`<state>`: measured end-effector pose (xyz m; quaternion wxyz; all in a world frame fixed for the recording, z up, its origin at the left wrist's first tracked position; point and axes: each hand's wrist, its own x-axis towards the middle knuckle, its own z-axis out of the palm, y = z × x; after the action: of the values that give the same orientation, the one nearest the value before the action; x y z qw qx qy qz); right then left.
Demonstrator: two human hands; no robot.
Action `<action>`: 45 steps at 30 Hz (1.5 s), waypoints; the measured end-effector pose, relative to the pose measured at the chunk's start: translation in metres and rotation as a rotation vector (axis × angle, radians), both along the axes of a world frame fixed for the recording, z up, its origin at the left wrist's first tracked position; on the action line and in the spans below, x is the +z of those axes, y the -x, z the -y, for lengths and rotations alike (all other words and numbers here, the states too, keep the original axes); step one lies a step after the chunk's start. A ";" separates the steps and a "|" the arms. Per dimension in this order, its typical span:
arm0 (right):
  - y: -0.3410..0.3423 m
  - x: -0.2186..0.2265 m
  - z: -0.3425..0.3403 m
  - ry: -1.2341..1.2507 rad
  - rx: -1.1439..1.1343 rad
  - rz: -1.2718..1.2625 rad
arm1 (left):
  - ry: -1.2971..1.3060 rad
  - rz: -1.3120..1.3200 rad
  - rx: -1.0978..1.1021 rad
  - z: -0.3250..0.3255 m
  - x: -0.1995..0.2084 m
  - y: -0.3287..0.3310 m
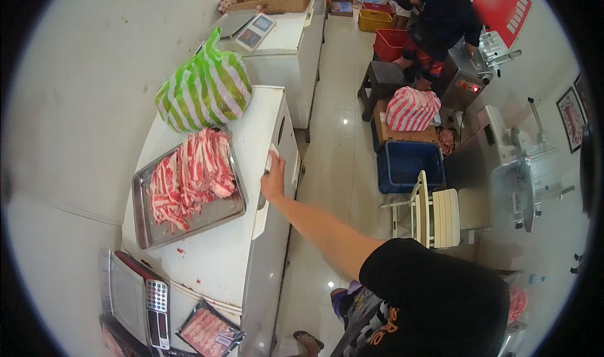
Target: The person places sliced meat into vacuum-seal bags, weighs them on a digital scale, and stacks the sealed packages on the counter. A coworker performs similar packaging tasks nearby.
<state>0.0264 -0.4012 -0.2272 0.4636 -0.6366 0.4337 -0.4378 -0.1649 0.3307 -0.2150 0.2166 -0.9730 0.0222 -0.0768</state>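
My right arm, in a black sleeve, stretches left to the front edge of a white chest freezer (214, 275). My right hand (274, 179) is at that edge, fingers curled around a small white thing (269, 162) that I cannot make out. My left hand is out of sight. On the freezer lid, left of the hand, lies a metal tray (214, 221) heaped with red-and-white strips of sliced meat (189, 177). Beyond it stands a full green-and-white striped plastic bag (204, 89). A sealed pack of meat (211, 330) lies at the lid's near end.
A digital scale (135, 294) sits at the near left; another scale (255, 33) stands on a farther freezer. Across the tiled aisle are a folding chair (445, 217), a blue crate (409, 165), a red-striped bag (412, 109) and a meat slicer (516, 168). A person (443, 17) works farther back.
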 end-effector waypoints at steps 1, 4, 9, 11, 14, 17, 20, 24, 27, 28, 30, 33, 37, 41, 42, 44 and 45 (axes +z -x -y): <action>-0.002 0.001 -0.002 -0.005 -0.005 -0.006 | -0.302 -0.077 -0.095 -0.014 -0.005 -0.002; -0.003 0.004 -0.005 -0.009 -0.002 -0.021 | -1.130 -0.234 -0.299 -0.026 -0.014 -0.010; 0.002 0.007 -0.006 -0.048 0.015 -0.014 | -1.041 -0.217 -0.371 -0.038 -0.017 -0.011; 0.002 0.008 -0.003 -0.076 0.021 -0.046 | -1.013 -0.208 -0.356 -0.036 -0.021 -0.013; 0.003 0.010 -0.003 -0.090 0.031 -0.048 | -1.008 -0.199 -0.342 -0.037 -0.025 -0.016; 0.003 0.012 -0.005 -0.084 0.022 -0.049 | -1.085 -0.192 -0.342 -0.037 -0.028 -0.017; 0.003 0.010 -0.004 -0.058 0.033 -0.027 | -1.108 -0.193 -0.343 -0.038 -0.029 -0.017; 0.001 0.003 -0.001 -0.032 0.021 -0.031 | -0.919 -0.192 -0.313 -0.035 -0.030 -0.022; 0.001 0.005 -0.004 -0.057 0.033 -0.032 | -0.847 -0.193 -0.295 -0.034 -0.030 -0.021; 0.001 0.005 -0.004 -0.052 0.033 -0.032 | -0.828 -0.192 -0.292 -0.035 -0.030 -0.021; 0.001 0.005 -0.005 -0.040 0.033 -0.032 | -0.797 -0.191 -0.288 -0.034 -0.030 -0.022; 0.001 0.005 -0.006 -0.036 0.015 -0.038 | -0.772 -0.190 -0.284 -0.035 -0.029 -0.023; 0.001 0.008 -0.009 -0.051 0.023 -0.036 | -0.727 -0.191 -0.277 -0.036 -0.031 -0.022; 0.001 0.007 -0.009 -0.038 0.024 -0.026 | -0.700 -0.193 -0.275 -0.036 -0.033 -0.021; 0.001 0.007 -0.009 -0.033 0.022 -0.022 | -0.694 -0.189 -0.275 -0.036 -0.033 -0.022; 0.001 0.006 -0.010 -0.026 0.019 -0.022 | -0.679 -0.192 -0.274 -0.037 -0.034 -0.021; 0.001 0.006 -0.010 -0.023 0.017 -0.022 | -0.674 -0.192 -0.272 -0.037 -0.034 -0.021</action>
<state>0.0254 -0.3913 -0.2211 0.4698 -0.6398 0.4385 -0.4215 -0.1439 0.3679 -0.2492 0.5093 -0.8381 0.1953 -0.0018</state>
